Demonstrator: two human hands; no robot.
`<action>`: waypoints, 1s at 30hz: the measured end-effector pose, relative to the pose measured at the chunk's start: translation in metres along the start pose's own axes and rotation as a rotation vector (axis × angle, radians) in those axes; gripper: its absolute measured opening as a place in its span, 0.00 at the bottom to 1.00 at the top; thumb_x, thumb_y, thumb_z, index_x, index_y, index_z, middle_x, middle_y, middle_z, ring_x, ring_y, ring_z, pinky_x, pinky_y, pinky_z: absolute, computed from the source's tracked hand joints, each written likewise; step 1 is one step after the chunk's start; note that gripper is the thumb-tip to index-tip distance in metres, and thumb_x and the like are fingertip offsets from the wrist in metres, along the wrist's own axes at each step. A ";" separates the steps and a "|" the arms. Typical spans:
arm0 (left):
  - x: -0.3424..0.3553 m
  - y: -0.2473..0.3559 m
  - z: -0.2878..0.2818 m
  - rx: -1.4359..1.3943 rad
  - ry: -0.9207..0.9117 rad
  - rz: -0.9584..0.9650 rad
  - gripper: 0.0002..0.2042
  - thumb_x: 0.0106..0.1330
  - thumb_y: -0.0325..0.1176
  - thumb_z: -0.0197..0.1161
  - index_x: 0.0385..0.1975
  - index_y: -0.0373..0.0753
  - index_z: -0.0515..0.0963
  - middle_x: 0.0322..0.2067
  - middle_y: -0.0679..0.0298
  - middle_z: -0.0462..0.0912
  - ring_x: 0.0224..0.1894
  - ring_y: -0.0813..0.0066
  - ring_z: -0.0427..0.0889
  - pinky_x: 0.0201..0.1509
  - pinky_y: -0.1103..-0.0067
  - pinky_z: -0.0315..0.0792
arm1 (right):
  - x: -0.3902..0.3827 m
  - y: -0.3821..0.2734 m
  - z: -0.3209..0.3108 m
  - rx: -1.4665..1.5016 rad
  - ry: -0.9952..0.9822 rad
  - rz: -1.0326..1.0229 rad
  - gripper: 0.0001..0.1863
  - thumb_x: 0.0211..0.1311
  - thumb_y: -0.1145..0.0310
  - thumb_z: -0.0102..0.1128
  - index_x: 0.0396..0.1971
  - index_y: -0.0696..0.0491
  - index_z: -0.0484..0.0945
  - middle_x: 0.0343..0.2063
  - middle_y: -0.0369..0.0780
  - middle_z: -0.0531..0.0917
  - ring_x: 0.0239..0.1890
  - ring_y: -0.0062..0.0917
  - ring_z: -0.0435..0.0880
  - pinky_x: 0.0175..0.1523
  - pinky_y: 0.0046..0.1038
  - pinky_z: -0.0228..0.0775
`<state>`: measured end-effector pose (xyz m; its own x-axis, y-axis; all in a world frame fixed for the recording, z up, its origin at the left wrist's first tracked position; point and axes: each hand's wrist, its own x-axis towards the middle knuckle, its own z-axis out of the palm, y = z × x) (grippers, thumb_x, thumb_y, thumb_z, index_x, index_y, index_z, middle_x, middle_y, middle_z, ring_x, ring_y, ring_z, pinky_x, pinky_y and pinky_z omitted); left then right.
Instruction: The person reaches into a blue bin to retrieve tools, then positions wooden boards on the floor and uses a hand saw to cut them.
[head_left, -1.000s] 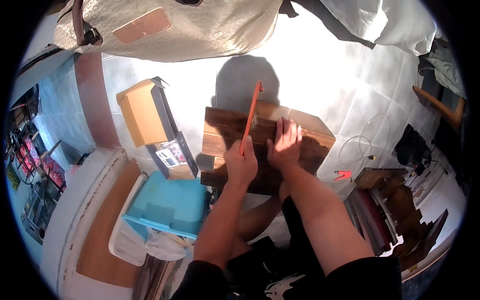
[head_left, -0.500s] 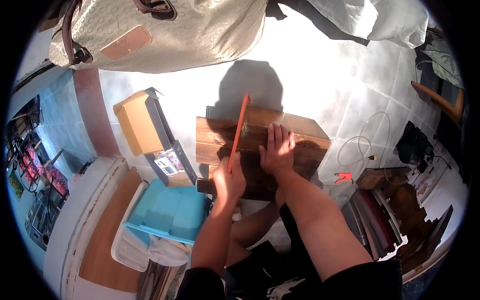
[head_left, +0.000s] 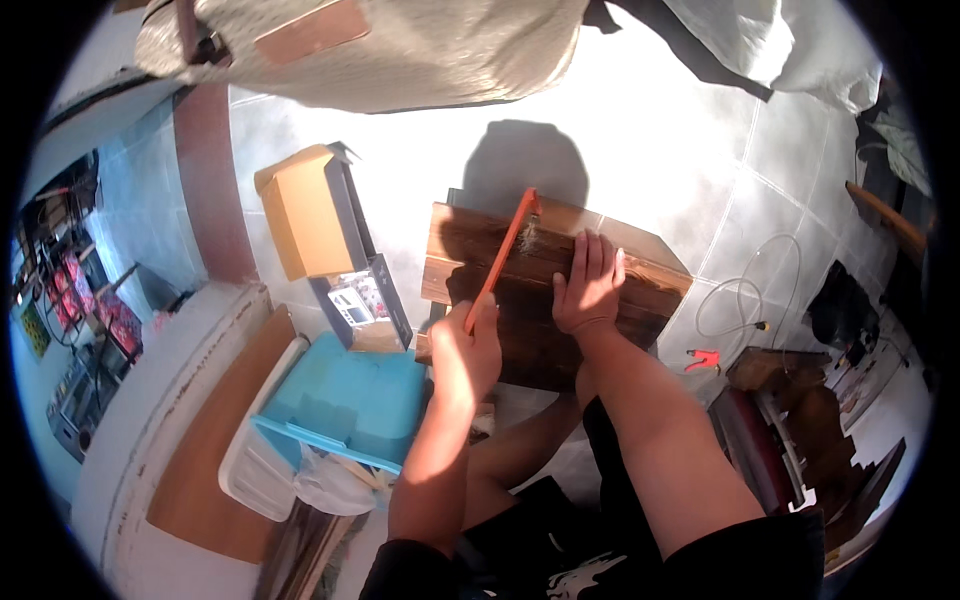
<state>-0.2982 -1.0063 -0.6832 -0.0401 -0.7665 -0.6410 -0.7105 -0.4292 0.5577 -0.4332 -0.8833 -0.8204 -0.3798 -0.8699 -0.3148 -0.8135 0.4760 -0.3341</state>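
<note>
Left hand (head_left: 468, 345): closed around handle end of long orange-handled wire brush (head_left: 503, 255), brush reaching up and away, bristled head resting on upper part of dark wooden board (head_left: 540, 300). Right hand (head_left: 588, 285): flat, fingers together and extended, pressing down on same board just right of brush head; nothing gripped. Board: brown, slatted, rough-edged, lying on pale tiled floor (head_left: 700, 170) directly ahead of knees, in full sun. Step in hand, by judgement: brushing of board surface, right hand serving as clamp. Next move, by judgement: firm downward pressure kept on board, stroke drawn along grain, fingers kept out of bristle path. Packages and labels: tan cardboard box (head_left: 300, 210), flap open, standing left of board; dark grey flat carton (head_left: 365, 270) leaning against it, pale printed label with small coloured pictures at lower end, print too small to make out. Turquoise plastic stool (head_left: 345, 400) at lower left, above white tub (head_left: 255, 470). Beige woven bag (head_left: 400, 45) with brown leather patch hanging across top. White cable (head_left: 740, 300) coiled on floor right of board; small red clip (head_left: 705, 358) nearby. Colourful packets on shelving at far left edge, detail blurred.
</note>
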 end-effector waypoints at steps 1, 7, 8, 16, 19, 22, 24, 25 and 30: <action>0.000 -0.002 -0.003 0.047 -0.011 0.022 0.21 0.76 0.40 0.60 0.23 0.30 0.77 0.13 0.67 0.68 0.21 0.80 0.65 0.24 0.73 0.63 | -0.001 -0.003 0.000 -0.007 0.015 -0.006 0.42 0.61 0.56 0.58 0.72 0.60 0.58 0.70 0.50 0.63 0.72 0.47 0.60 0.75 0.53 0.44; -0.013 -0.027 0.004 -0.118 0.038 0.059 0.19 0.74 0.38 0.61 0.21 0.32 0.74 0.14 0.50 0.70 0.15 0.68 0.66 0.22 0.68 0.65 | 0.001 -0.005 0.003 -0.006 0.035 0.015 0.45 0.57 0.55 0.59 0.73 0.60 0.56 0.70 0.49 0.62 0.73 0.47 0.58 0.76 0.53 0.42; -0.013 -0.021 0.003 -0.120 0.047 0.057 0.19 0.74 0.38 0.62 0.21 0.32 0.73 0.14 0.51 0.71 0.15 0.64 0.70 0.22 0.67 0.65 | 0.004 -0.006 0.003 -0.016 0.036 0.010 0.45 0.57 0.56 0.59 0.72 0.60 0.56 0.70 0.49 0.62 0.73 0.48 0.57 0.76 0.53 0.42; 0.020 -0.037 0.043 -0.052 0.002 0.145 0.15 0.76 0.37 0.58 0.33 0.29 0.82 0.20 0.53 0.80 0.24 0.72 0.80 0.29 0.74 0.71 | 0.000 -0.005 0.004 0.029 0.069 -0.033 0.43 0.58 0.58 0.59 0.72 0.60 0.57 0.70 0.49 0.62 0.73 0.48 0.57 0.76 0.53 0.41; -0.024 -0.055 0.028 -0.150 0.019 0.093 0.16 0.76 0.38 0.58 0.34 0.30 0.83 0.19 0.56 0.79 0.24 0.76 0.79 0.29 0.75 0.70 | -0.005 0.000 0.005 0.026 0.049 0.010 0.43 0.58 0.58 0.59 0.72 0.59 0.58 0.70 0.49 0.62 0.73 0.48 0.57 0.76 0.54 0.41; -0.017 -0.047 0.024 -0.100 0.019 0.079 0.16 0.77 0.37 0.58 0.34 0.30 0.83 0.18 0.59 0.78 0.23 0.80 0.76 0.28 0.75 0.69 | -0.003 -0.002 0.004 0.015 0.048 -0.012 0.42 0.60 0.57 0.58 0.72 0.58 0.58 0.70 0.48 0.63 0.72 0.47 0.58 0.76 0.54 0.42; -0.002 -0.047 0.029 -0.115 0.000 0.083 0.18 0.77 0.39 0.57 0.32 0.29 0.82 0.18 0.57 0.78 0.22 0.77 0.74 0.28 0.74 0.69 | -0.003 -0.003 0.004 0.014 0.069 -0.011 0.41 0.61 0.56 0.58 0.72 0.58 0.59 0.69 0.47 0.65 0.72 0.46 0.58 0.76 0.53 0.43; 0.009 -0.049 0.037 -0.116 0.016 0.135 0.18 0.77 0.40 0.57 0.31 0.29 0.82 0.18 0.57 0.78 0.22 0.76 0.74 0.28 0.74 0.69 | -0.004 -0.002 0.009 0.015 0.129 -0.008 0.38 0.61 0.57 0.58 0.71 0.57 0.63 0.68 0.46 0.66 0.71 0.45 0.59 0.76 0.53 0.44; 0.037 -0.038 0.059 -0.048 0.048 0.220 0.21 0.77 0.43 0.56 0.30 0.30 0.82 0.18 0.55 0.78 0.22 0.70 0.75 0.30 0.72 0.70 | 0.024 0.004 0.003 0.082 0.259 0.178 0.18 0.67 0.58 0.56 0.50 0.53 0.80 0.49 0.43 0.80 0.54 0.40 0.76 0.64 0.46 0.59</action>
<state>-0.3142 -0.9901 -0.7593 -0.1562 -0.8656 -0.4757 -0.6541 -0.2702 0.7065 -0.4444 -0.9015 -0.8319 -0.6208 -0.7710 -0.1418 -0.6900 0.6233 -0.3681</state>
